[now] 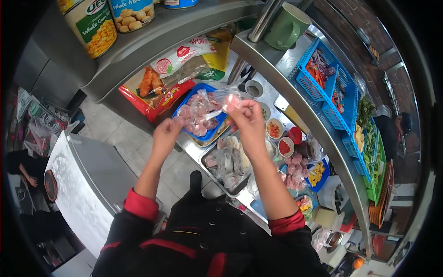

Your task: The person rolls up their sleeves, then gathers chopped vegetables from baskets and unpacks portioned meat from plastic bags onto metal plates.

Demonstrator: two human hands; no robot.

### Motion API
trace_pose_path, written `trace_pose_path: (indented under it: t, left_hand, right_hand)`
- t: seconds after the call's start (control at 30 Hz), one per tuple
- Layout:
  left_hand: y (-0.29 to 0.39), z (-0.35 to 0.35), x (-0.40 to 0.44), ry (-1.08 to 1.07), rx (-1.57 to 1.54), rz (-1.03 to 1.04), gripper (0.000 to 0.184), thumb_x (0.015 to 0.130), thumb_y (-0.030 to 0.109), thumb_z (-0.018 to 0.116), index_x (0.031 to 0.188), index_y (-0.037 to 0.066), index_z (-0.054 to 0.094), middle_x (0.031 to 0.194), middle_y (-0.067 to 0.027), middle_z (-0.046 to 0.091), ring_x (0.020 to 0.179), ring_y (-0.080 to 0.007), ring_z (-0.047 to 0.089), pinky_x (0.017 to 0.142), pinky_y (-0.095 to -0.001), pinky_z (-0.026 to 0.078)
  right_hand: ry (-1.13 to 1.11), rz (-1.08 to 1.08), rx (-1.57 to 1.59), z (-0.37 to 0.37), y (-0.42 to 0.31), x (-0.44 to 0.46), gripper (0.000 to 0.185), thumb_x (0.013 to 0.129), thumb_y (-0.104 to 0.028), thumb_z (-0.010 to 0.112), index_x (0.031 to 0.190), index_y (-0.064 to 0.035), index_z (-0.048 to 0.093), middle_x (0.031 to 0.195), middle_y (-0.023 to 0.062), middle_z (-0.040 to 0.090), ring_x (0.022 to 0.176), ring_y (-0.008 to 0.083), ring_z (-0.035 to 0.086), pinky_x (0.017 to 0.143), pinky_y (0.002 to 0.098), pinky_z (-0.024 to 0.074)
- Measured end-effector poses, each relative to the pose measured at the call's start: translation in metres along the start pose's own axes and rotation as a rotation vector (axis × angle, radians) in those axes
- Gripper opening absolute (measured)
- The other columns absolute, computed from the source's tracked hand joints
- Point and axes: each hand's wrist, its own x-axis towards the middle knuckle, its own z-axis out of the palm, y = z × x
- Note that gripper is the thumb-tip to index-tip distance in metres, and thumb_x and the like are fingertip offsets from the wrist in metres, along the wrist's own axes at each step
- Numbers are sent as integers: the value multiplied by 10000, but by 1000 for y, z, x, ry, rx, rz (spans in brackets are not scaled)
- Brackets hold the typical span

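My right hand (249,123) pinches a small clear plastic bag (227,98) with something pink inside, held up over the right side of a blue tray (213,135). Several clear bags of pink meat (199,107) lie in that tray. At the tray's left edge is my left hand (166,135), its fingers pressed together near the bags; whatever they may hold is too small to make out. Nearer to me, below the right hand, a metal pan (238,188) contains bags of greyish food (227,162).
Bowls of diced food (274,129), more bagged meat (294,171) and yellow pieces (316,174) crowd the counter's right. A shelf edge (318,136) curves above, bearing a green mug (289,27) and blue baskets (302,85). Cans (94,30) stand upper left; a white-topped freezer (76,184) stands left.
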Motion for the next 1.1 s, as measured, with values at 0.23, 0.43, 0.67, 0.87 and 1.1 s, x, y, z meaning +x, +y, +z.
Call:
trace_pose_path:
  t: [0.23, 0.43, 0.67, 0.87, 1.1]
  left_hand:
    - [-25, 29, 0, -282, -210, -499, 606, 908, 589, 579, 1045, 0, 617, 735, -84, 657, 564, -178, 622, 523, -282, 511]
    - [-15, 6, 28, -417, -347, -574, 482, 943, 419, 553, 1084, -41, 587, 894, -173, 684, 706, -226, 682, 611, -318, 565]
    - [32, -6, 22, -415, -342, -537, 388, 967, 320, 471, 1026, -48, 580, 905, -195, 678, 738, -248, 684, 654, -339, 574]
    - [-17, 15, 26, -422, -308, -491, 489, 985, 423, 496, 1058, -50, 597, 898, -191, 695, 739, -242, 700, 625, -319, 573]
    - [-4, 23, 0, -644, -49, -510, 627, 898, 582, 607, 1045, -25, 645, 880, -129, 716, 733, -200, 704, 622, -282, 547]
  right_hand:
    - [91, -76, -736, -12, 70, 8, 517, 810, -351, 744, 1178, -45, 549, 917, 146, 666, 845, 332, 665, 754, 418, 507]
    - [-2, -14, -995, -30, 138, 0, 361, 803, -353, 724, 1004, -57, 673, 966, 173, 658, 810, 340, 663, 753, 425, 530]
    - [-88, 65, -1349, 24, 147, -4, 571, 787, -441, 720, 1069, 52, 666, 1222, 170, 502, 1125, 321, 565, 871, 423, 538]
    - [-19, 203, -1040, -21, 119, -7, 473, 817, -319, 690, 1153, 5, 614, 1184, 191, 579, 1035, 295, 634, 826, 392, 544]
    - [-29, 369, 291, -141, 68, -98, 409, 778, 96, 550, 1120, -113, 472, 1148, 172, 608, 1006, 268, 651, 716, 333, 520]
